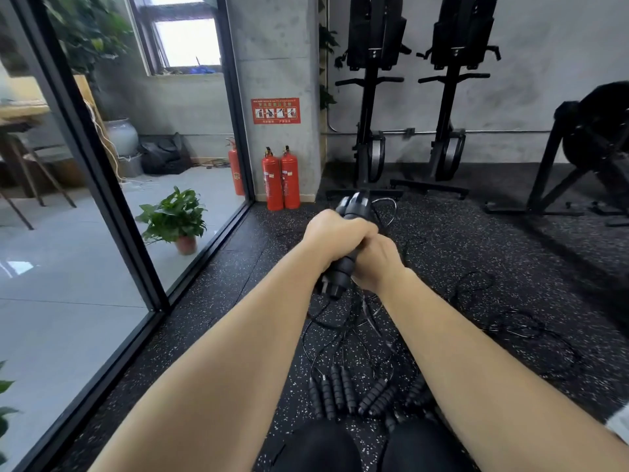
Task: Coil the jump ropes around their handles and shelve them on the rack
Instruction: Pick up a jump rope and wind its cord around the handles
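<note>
Both hands were closed tight round one pair of black handles (354, 207), held side by side above the rubber floor (238, 267). The left hand (335, 233) wrapped the upper part, and the right hand (374, 264) curled round just below, touching it. The thin cable (340, 327) hung from the lower ends into a loose tangle on the floor. That tangle ran back toward the other ropes' handles (340, 393), lying just before the knees and well in from the floor's glass-wall edge. The likely trouble was the tangle: winding could drag a neighbouring rope up with it, or snag and kink the cable. Slack turns could also slide off the handles once either hand let go. No rack could be made out.
</note>
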`<control>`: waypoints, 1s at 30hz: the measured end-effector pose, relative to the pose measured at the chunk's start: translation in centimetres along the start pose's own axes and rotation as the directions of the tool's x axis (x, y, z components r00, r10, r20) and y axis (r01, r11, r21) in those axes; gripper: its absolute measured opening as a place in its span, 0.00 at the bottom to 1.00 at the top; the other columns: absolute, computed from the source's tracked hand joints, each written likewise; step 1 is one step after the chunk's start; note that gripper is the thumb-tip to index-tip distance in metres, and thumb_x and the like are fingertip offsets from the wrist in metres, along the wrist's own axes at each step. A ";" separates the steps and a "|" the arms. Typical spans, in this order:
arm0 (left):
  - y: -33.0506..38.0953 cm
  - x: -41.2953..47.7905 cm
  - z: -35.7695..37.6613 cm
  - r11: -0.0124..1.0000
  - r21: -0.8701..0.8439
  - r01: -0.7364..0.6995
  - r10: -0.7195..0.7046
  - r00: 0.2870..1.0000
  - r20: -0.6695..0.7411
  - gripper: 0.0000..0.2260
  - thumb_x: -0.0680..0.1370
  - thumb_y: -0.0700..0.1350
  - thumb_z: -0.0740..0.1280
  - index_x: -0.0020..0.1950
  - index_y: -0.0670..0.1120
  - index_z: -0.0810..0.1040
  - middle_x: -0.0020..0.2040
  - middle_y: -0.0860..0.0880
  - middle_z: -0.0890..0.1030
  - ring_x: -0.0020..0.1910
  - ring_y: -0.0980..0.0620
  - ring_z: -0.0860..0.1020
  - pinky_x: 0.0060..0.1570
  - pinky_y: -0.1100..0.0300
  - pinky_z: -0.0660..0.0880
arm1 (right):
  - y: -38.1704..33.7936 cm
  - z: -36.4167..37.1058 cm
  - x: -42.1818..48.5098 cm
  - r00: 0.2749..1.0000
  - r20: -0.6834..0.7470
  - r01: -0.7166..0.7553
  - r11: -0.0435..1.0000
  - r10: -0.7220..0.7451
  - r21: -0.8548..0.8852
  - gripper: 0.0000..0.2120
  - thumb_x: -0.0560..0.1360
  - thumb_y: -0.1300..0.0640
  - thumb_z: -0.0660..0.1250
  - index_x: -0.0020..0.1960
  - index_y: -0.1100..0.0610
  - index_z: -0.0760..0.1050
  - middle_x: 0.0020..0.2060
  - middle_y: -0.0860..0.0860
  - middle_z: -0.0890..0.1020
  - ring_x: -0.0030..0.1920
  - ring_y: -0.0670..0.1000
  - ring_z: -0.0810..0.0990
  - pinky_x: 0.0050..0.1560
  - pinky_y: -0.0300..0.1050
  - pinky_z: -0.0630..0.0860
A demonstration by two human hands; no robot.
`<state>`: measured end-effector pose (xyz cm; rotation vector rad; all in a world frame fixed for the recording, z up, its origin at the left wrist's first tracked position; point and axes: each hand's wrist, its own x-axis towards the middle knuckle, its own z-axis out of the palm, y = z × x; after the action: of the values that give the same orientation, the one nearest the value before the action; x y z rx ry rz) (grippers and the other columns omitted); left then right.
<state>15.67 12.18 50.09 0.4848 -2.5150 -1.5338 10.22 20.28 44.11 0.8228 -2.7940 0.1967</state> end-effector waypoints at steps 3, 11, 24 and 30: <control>-1.4 0.5 0.1 0.999 -0.022 0.025 -0.027 0.998 -0.054 0.19 0.64 0.53 0.73 0.48 0.44 0.78 0.43 0.47 0.80 0.36 0.49 0.77 0.35 0.60 0.73 | 0.2 -0.9 -0.4 0.998 -0.044 -0.031 0.995 0.035 0.097 0.19 0.79 0.56 0.57 0.69 0.56 0.68 0.61 0.56 0.77 0.59 0.60 0.77 0.55 0.50 0.72; -1.4 0.3 -1.9 0.980 -0.178 -0.093 0.046 0.966 -0.254 0.23 0.53 0.51 0.68 0.45 0.44 0.76 0.40 0.46 0.79 0.36 0.46 0.76 0.39 0.48 0.79 | 3.1 0.4 -0.6 0.990 0.108 -0.110 0.963 0.085 0.247 0.07 0.82 0.58 0.52 0.49 0.58 0.67 0.47 0.56 0.77 0.46 0.59 0.76 0.45 0.53 0.71; -1.0 1.3 -5.5 0.994 0.101 -0.040 0.074 0.928 -0.366 0.22 0.59 0.53 0.70 0.49 0.46 0.75 0.42 0.48 0.80 0.40 0.47 0.79 0.46 0.50 0.81 | 4.8 0.4 -1.3 0.978 0.128 -0.170 0.985 0.167 0.012 0.06 0.82 0.59 0.52 0.48 0.58 0.65 0.49 0.56 0.80 0.41 0.57 0.73 0.42 0.49 0.67; -0.3 0.3 -1.0 0.954 0.278 -0.117 0.166 0.973 -0.160 0.18 0.65 0.53 0.72 0.48 0.44 0.76 0.41 0.49 0.79 0.35 0.53 0.75 0.36 0.59 0.70 | 0.2 -1.4 -0.5 1.000 0.023 -0.020 0.999 0.019 0.050 0.14 0.79 0.59 0.56 0.63 0.59 0.72 0.58 0.57 0.80 0.57 0.61 0.78 0.50 0.50 0.71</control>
<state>15.71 11.09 50.23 0.4441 -2.5591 -1.0546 10.73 20.95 45.36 0.8146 -2.8299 0.2631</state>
